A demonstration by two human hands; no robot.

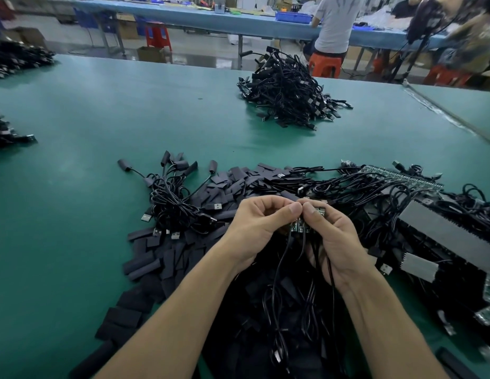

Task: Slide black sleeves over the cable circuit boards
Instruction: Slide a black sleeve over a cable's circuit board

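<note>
Left hand (pixel 254 225) and right hand (pixel 334 242) pinch circuit boards (pixel 300 227).

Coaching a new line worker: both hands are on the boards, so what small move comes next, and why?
Probably the left hand should pick one loose black sleeve from the pile beside it. The circuit boards pinched between both hands look bare, and no sleeve clearly shows in either hand; the right hand could hold them alone.
</note>
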